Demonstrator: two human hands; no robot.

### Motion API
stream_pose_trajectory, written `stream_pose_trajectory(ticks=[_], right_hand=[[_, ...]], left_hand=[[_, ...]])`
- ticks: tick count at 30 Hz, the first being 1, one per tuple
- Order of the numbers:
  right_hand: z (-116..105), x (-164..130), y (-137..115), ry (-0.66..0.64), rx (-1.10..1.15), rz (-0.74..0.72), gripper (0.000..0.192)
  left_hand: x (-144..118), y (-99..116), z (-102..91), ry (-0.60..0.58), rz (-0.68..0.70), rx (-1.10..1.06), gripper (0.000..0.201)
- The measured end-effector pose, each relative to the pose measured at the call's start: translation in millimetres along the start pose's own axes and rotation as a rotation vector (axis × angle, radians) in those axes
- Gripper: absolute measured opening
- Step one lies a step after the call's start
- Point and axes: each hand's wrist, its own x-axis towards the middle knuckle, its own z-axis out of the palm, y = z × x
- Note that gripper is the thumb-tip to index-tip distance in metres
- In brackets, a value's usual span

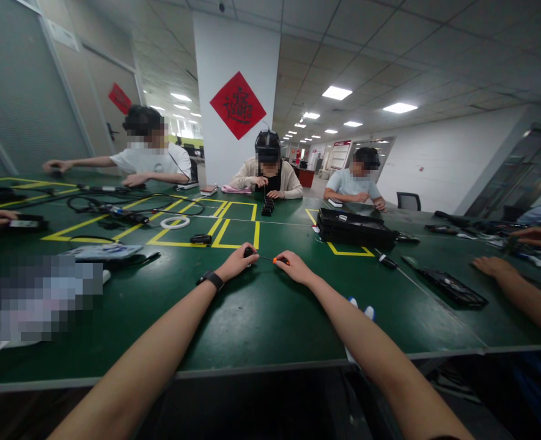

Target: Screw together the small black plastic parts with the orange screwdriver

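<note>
Between both outstretched hands, left hand [238, 261] pins a small black part [249, 251] steady while right hand [293, 267] pinches an orange-tipped screwdriver [276, 260] into it

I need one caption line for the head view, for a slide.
Left hand on a small black part, right hand gripping an orange-handled tool over green table.

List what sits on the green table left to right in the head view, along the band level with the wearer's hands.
Blurred patch → wristwatch → left hand on a small black part → right hand pinching an orange-tipped tool → black pen-like tool → flat black tray → another person's hand.
</note>
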Motion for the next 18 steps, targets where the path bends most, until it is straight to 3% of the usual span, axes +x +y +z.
stream_pose_trajectory(ticks=[18], right_hand=[[-2.6, -1.7, -4.9, 0.009, 0.006, 0.045, 0.013]], left_hand=[[0.5, 1.4, 0.4, 0.004, -0.009, -0.013, 0.030]])
